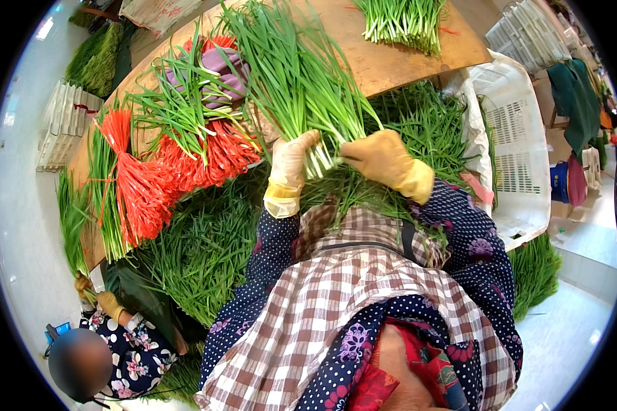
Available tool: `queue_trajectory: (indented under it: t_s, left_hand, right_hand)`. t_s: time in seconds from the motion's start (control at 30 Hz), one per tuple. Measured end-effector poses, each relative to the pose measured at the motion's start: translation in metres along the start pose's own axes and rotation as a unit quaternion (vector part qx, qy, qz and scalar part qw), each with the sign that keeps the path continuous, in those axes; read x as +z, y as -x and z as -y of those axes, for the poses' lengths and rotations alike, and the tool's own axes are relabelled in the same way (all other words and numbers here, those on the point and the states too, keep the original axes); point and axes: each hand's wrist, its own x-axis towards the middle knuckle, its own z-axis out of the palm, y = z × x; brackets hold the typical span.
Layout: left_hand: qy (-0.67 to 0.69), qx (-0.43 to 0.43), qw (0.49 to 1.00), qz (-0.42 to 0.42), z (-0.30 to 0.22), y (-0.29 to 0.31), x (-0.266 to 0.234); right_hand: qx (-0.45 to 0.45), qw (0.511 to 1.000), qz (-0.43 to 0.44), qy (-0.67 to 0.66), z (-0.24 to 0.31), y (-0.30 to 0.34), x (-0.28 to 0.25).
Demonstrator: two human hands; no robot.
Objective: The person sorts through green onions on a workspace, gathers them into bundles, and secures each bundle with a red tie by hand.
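Both my hands wear yellowish gloves. My left hand (291,161) is closed around the white stem ends of a bunch of garlic chives (281,82), whose long leaves lie away from me over the wooden table (377,68). Right beside it, my right hand (389,161) has its fingers bent closed at the bunch's right side, pinching some stems. A smaller loose clump of chives (192,103) rests to the left on red plastic ties (209,157) and a purple cloth (226,79).
More red ties (134,195) hang over the table's left edge. A neat chive bundle (401,27) lies at the far side. Loose chives (199,240) heap below the table. A white crate (521,151) stands right; a co-worker (127,349) holds chives at lower left.
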Motion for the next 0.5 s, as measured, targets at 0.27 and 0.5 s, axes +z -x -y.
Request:
queue_trajectory:
  t_s: [0.27, 0.5]
  left_hand:
    - [0.009, -0.054, 0.998, 0.017, -0.006, -0.005, -0.004]
    - [0.025, -0.068, 0.997, 0.015, -0.009, 0.001, -0.002]
  right_hand:
    - [-0.081, 0.976, -0.100, 0.178, 0.019, 0.010, 0.002]
    - [-0.123, 0.988, -0.023, 0.085, 0.001, 0.032, 0.022]
